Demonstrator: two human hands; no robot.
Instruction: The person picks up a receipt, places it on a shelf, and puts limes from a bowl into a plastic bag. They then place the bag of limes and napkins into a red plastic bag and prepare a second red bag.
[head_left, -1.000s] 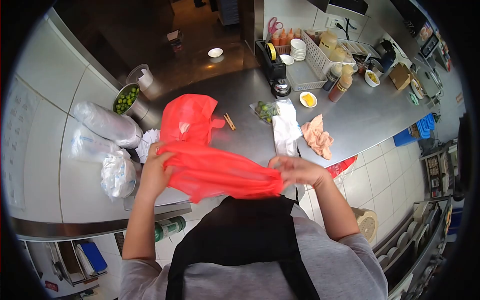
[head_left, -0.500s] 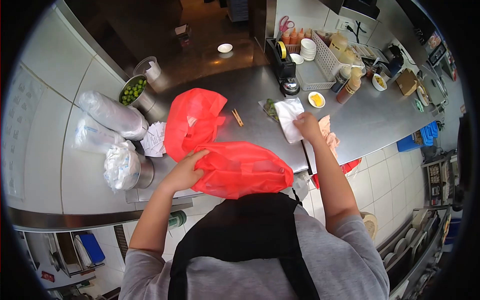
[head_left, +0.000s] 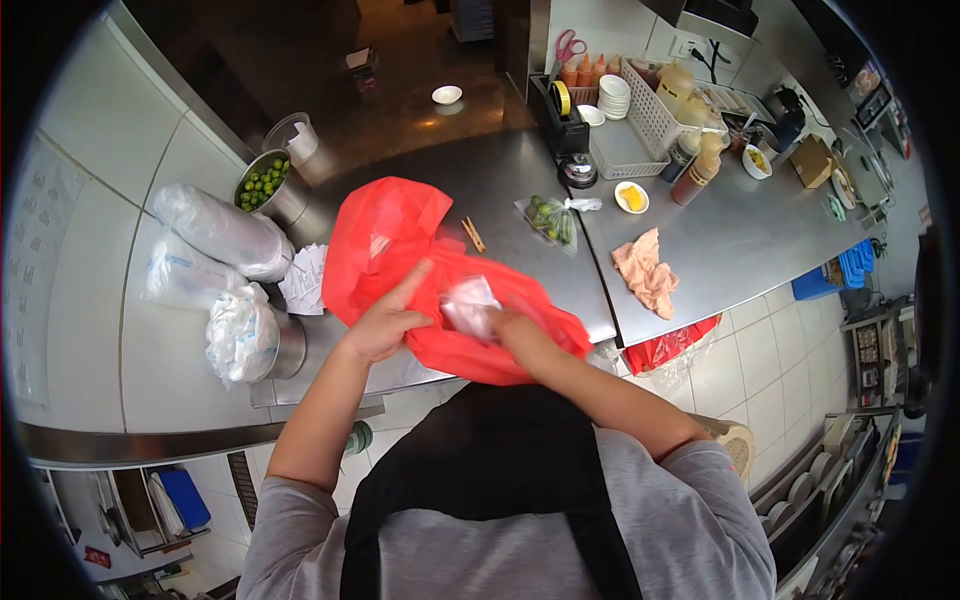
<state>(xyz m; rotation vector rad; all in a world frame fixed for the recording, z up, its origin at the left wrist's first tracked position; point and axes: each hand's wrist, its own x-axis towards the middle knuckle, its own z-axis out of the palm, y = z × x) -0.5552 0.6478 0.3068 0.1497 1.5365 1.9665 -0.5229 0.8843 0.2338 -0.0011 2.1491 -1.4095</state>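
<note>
Now off counter, white packet (head_left: 470, 303) entering red bag (head_left: 500, 335)

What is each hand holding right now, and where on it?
The left hand grips the red plastic bag at its opening edge. The right hand holds a white packet by its near end, at the bag's mouth.

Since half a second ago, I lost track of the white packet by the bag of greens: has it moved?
Yes. The white packet left the counter beside the bag of greens and now sits at the red bag, in the right hand.
</note>
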